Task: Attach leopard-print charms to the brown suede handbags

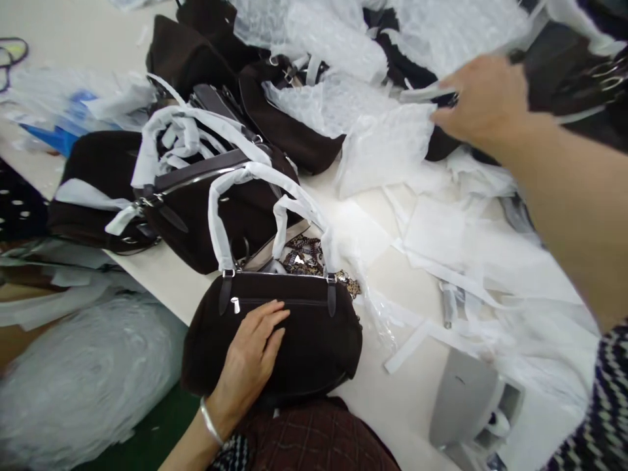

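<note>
My left hand (255, 350) lies with its fingers spread on the front of a dark brown handbag (314, 340) at the table's near edge. The bag's two handles (219, 222) are wrapped in white paper and stand upright. A silver zip pull (235, 305) shows beside my fingers. Over the heap at the upper right, my right hand (483, 101) has its fingers closed at the end of a pale strip (424, 93). Under it lies translucent bubble wrap (387, 140). A chain and patterned pieces (304, 255) lie behind the bag.
More dark bags (196, 209) with wrapped handles are piled at the left and back. A large roll of bubble wrap (88, 379) stands below the table's left edge. Loose white paper (441, 229) and a grey tape dispenser (466, 399) lie on the right.
</note>
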Demonstrator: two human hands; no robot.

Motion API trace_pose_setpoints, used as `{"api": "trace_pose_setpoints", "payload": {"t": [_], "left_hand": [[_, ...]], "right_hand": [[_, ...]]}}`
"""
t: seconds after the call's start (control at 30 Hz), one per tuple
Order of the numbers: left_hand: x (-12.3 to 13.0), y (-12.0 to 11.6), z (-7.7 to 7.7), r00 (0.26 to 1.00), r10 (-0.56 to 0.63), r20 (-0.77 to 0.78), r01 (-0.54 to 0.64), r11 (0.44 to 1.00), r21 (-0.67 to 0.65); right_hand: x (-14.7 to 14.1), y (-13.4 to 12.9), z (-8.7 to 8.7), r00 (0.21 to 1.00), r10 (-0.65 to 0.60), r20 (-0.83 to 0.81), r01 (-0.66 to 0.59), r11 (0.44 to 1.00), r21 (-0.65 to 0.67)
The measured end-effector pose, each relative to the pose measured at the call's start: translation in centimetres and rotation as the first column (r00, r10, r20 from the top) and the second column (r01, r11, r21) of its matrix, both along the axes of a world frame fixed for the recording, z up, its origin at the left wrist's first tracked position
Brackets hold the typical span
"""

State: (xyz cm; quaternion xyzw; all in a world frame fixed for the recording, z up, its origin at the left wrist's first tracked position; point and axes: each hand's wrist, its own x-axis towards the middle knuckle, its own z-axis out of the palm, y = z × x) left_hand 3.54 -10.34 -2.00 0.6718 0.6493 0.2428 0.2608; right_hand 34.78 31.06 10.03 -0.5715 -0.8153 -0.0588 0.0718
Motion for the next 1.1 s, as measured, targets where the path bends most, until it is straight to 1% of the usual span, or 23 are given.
{"api": "trace_pose_setpoints", "payload": {"t": [0.03,0.07,0.1,0.17,0.2,0.27,0.3,0.33,0.4,0.43,0.5,0.6,0.7,0.77,0.8,0.83,0.87,0.9,0.93,0.97,1.0,1.07,1.1], "left_hand": [[0.4,0.1,-0.3,0.998,-0.067,-0.012,0.066,0.998,-0.021],[0.9,0.2,-0.5,0.99,-0.14,-0.025,0.139,0.989,-0.043],[1.4,0.3,-0.8,0.976,-0.215,-0.034,0.212,0.975,-0.068],[2.6,0.2,-1.3,0.933,-0.358,-0.041,0.352,0.929,-0.112],[3.2,0.0,-1.7,0.907,-0.419,-0.041,0.411,0.903,-0.125],[4.2,-0.6,-2.3,0.863,-0.503,-0.052,0.493,0.86,-0.131],[4.6,-0.9,-2.6,0.847,-0.528,-0.063,0.518,0.846,-0.129],[4.9,-1.3,-2.9,0.834,-0.546,-0.076,0.535,0.835,-0.125],[5.2,-1.8,-3.0,0.819,-0.566,-0.098,0.555,0.823,-0.118],[5.2,-2.0,-2.9,0.812,-0.574,-0.105,0.563,0.818,-0.117],[5.1,-2.2,-2.5,0.799,-0.59,-0.114,0.579,0.807,-0.117],[4.9,-2.7,-1.7,0.776,-0.619,-0.123,0.607,0.786,-0.118],[4.7,-3.7,-1.4,0.76,-0.639,-0.122,0.624,0.769,-0.142],[4.5,-4.4,-1.1,0.753,-0.651,-0.097,0.634,0.757,-0.16],[4.4,-4.7,-0.9,0.76,-0.646,-0.073,0.63,0.759,-0.165],[4.3,-5.0,-0.5,0.781,-0.623,-0.042,0.609,0.775,-0.168],[4.2,-5.2,0.1,0.821,-0.571,-0.006,0.561,0.81,-0.17],[4.1,-5.2,0.9,0.874,-0.485,0.034,0.483,0.859,-0.169],[3.9,-5.3,1.8,0.925,-0.37,0.088,0.38,0.909,-0.17],[3.5,-5.2,2.9,0.957,-0.243,0.16,0.27,0.947,-0.174],[2.9,-5.2,4.1,0.959,-0.127,0.253,0.176,0.967,-0.183],[1.2,-5.1,6.7,0.891,0.045,0.452,0.063,0.973,-0.221],[0.0,-5.1,8.0,0.851,0.105,0.514,0.027,0.97,-0.242]], "right_hand": [[-0.9,-1.7,-1.5,0.996,0.027,-0.079,-0.035,0.995,-0.098],[-1.4,-4.2,-3.3,0.976,-0.058,-0.209,-0.002,0.962,-0.274],[-1.6,-7.4,-5.2,0.964,-0.098,-0.246,-0.001,0.928,-0.374],[-1.8,-14.9,-9.2,0.947,-0.125,-0.297,-0.051,0.852,-0.521],[-1.8,-18.7,-11.1,0.938,-0.137,-0.318,-0.083,0.803,-0.59],[-2.0,-25.6,-14.5,0.913,-0.187,-0.363,-0.125,0.718,-0.684],[-2.2,-28.4,-15.8,0.849,-0.299,-0.435,-0.154,0.648,-0.746],[-2.5,-30.7,-16.8,0.784,-0.403,-0.472,-0.163,0.601,-0.782],[-3.3,-33.9,-17.9,0.638,-0.576,-0.511,-0.172,0.541,-0.824],[-3.7,-34.8,-18.0,0.571,-0.632,-0.524,-0.178,0.528,-0.831],[-4.4,-35.9,-17.6,0.457,-0.701,-0.547,-0.207,0.515,-0.832],[-4.9,-36.9,-17.0,0.356,-0.744,-0.565,-0.248,0.508,-0.825],[-5.2,-38.7,-17.6,0.265,-0.764,-0.588,-0.296,0.516,-0.804],[-5.4,-40.1,-18.1,0.173,-0.79,-0.589,-0.326,0.518,-0.791],[-5.4,-40.8,-18.0,0.12,-0.803,-0.583,-0.332,0.521,-0.786],[-5.5,-41.3,-17.5,0.067,-0.812,-0.58,-0.339,0.528,-0.778],[-5.7,-41.7,-16.6,0.027,-0.811,-0.585,-0.359,0.538,-0.762],[-5.9,-42.0,-15.2,0.01,-0.797,-0.603,-0.397,0.551,-0.734],[-6.3,-42.1,-13.5,0.023,-0.769,-0.638,-0.445,0.564,-0.696],[-6.8,-42.2,-11.4,0.07,-0.719,-0.691,-0.505,0.572,-0.646],[-7.6,-42.2,-9.3,0.14,-0.638,-0.757,-0.553,0.584,-0.595],[-9.8,-42.0,-5.1,0.304,-0.406,-0.862,-0.614,0.608,-0.503],[-11.2,-42.0,-3.4,0.355,-0.291,-0.889,-0.644,0.614,-0.457]]}}
